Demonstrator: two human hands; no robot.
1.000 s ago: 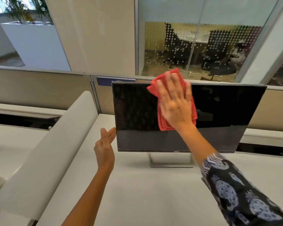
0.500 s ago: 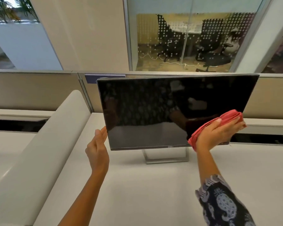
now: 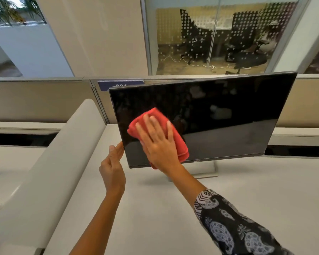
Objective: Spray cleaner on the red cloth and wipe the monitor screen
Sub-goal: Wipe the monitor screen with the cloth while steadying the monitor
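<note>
A black monitor (image 3: 228, 115) with a dark screen stands on a silver stand (image 3: 206, 172) on the white desk. My right hand (image 3: 157, 144) lies flat on a folded red cloth (image 3: 180, 144), pressing it against the lower left part of the screen. My left hand (image 3: 112, 168) is upright with straight fingers, its fingertips touching the monitor's lower left edge. No spray bottle is in view.
A white padded divider (image 3: 50, 172) runs along the left of the desk (image 3: 164, 208). Beige partition panels (image 3: 35, 100) stand behind the monitor, with a cable slot (image 3: 298, 150) at the desk's back. Beyond is a glass wall with office chairs.
My right hand carried the red cloth from the screen's top middle to its lower right corner, then across to the lower left. My left hand stayed at the monitor's left edge.
</note>
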